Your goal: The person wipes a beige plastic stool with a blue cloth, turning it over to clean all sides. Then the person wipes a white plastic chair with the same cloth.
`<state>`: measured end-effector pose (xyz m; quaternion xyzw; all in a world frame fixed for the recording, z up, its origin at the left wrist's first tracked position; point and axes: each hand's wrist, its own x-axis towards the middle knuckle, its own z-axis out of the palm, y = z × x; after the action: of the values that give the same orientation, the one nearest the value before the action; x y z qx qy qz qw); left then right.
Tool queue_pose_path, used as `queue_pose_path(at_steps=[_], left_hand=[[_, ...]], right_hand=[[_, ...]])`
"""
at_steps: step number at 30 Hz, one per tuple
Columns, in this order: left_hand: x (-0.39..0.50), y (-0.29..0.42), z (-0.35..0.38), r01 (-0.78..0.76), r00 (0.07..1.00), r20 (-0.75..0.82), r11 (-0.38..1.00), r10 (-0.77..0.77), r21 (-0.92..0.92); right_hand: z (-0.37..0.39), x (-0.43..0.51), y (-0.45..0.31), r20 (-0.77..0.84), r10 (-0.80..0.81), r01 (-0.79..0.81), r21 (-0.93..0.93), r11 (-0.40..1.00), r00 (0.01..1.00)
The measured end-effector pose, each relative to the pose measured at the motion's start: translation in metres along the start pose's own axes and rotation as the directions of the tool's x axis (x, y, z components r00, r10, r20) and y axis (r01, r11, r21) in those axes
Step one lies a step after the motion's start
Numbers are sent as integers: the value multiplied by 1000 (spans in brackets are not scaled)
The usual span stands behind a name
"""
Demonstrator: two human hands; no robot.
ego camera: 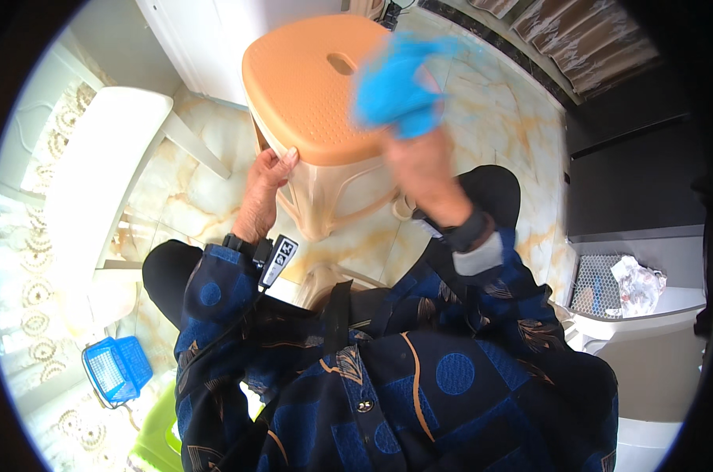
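In front of me stands a plastic stool (300, 88) with an orange, dotted seat and beige legs. An oval hole pierces its seat. My left hand (268, 177) grips the stool's near left corner, thumb on the rim and fingers around the side. A bright blue cloth (398, 88) is held in my right hand (421, 165), over the right part of the seat. Both cloth and hand are blurred, and the cloth hides my right fingers. Whether the cloth presses on the seat I cannot tell.
A white chair or bench (108, 147) stands at the left. Lower left are a blue plastic basket (117, 369) and a lime-green plastic item (156, 433). At the right, a mesh bin (595, 289) holds crumpled wrapping beside a dark cabinet (628, 177). Marbled tiles (197, 200) cover the floor.
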<state>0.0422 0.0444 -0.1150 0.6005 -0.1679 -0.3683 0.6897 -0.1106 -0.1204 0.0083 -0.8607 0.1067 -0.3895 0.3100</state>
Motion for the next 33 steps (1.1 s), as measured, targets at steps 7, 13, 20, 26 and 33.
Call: queue_pose_path(at_steps=[7,13,20,26,33], left_hand=[[-5,-3,1,-105,994,-18,990,103,-92],[-7,6,4,-15,1000,-4,998,14,-58],[-11,7,6,-31,1000,-4,997,30,-72],[2,-10,-3,75,994,-65,976,-90,-206],[9,-5,-7,28,998,-43,901,-52,-432]], right_hand=[[57,-21,40,347,-200,330,-371,868,916],[-10,17,81,365,119,56,-433,900,923],[-23,45,149,196,297,-214,-359,908,935],[-33,49,156,212,590,-627,285,725,779],[-44,21,168,253,761,-778,410,475,598]])
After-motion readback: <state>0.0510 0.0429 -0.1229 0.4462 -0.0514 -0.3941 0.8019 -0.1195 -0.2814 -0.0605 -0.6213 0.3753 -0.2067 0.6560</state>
